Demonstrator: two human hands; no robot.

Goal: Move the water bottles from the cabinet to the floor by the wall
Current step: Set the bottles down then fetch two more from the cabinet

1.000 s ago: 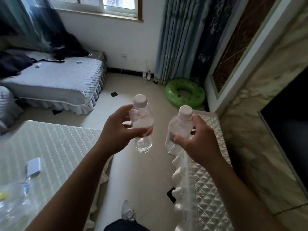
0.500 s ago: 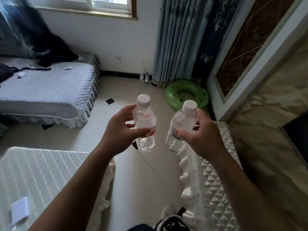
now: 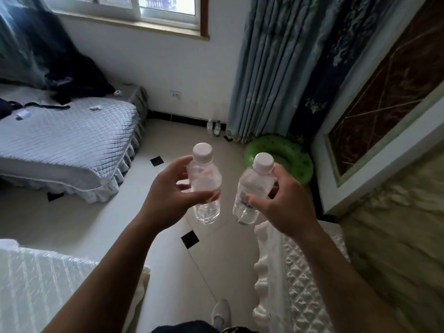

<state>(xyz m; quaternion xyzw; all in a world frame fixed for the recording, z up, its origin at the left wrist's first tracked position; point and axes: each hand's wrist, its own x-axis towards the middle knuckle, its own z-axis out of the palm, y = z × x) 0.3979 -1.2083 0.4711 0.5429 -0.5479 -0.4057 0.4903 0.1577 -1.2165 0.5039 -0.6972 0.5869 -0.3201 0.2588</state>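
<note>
I hold two clear water bottles with white caps upright in front of me. My left hand [image 3: 168, 195] grips the left water bottle [image 3: 205, 174], which has a red mark on its label. My right hand [image 3: 286, 205] grips the right water bottle [image 3: 253, 186], tilted slightly left. Two more small bottles [image 3: 213, 127] stand on the floor against the far wall, beside the curtain. The cabinet with its white quilted cover [image 3: 300, 272] lies low on my right, under my right forearm.
A grey quilted bed [image 3: 67, 140] fills the left side, another white bed [image 3: 48, 289] sits at bottom left. A green swim ring [image 3: 300, 162] lies by the blue curtain [image 3: 276, 68]. A tiled floor aisle [image 3: 216, 255] runs ahead toward the wall; my shoe [image 3: 221, 313] shows below.
The view has advanced along the aisle toward the far wall. Both bottles stay gripped in my hands, held slightly higher, and the bottles by the wall look nearer.
</note>
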